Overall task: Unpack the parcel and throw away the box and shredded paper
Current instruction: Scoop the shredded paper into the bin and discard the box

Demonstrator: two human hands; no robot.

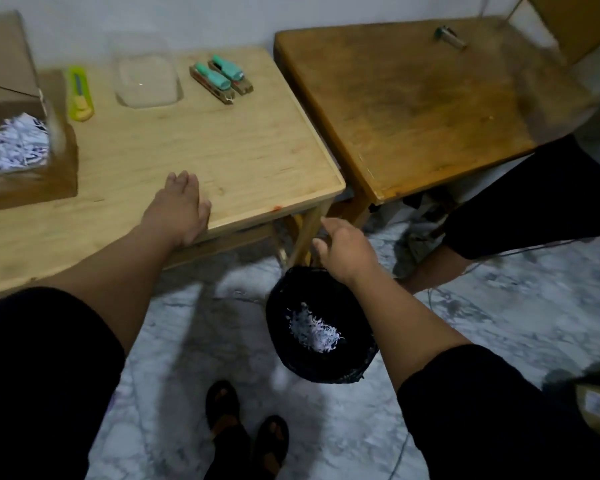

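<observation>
At upper left, the cardboard box point(21, 147) of shredded paper point(13, 143) looks light and loose, best lifted by its stiff walls; both hands, left hand point(181, 206) and right hand point(343, 251), have relaxed fingers grasping nothing.

On the light wooden table point(194, 147): a yellow box cutter point(80, 93), a clear plastic tray point(148, 81), two teal-handled tools point(221, 77) side by side. Just beside it, a darker table point(413, 109) bearing a small metal object point(449, 35). Below, marble floor point(174, 341), black sandals point(246, 427).

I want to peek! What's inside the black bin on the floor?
Inside the black bin lies a small heap of white shredded paper. Anything under the paper is hidden.
</observation>
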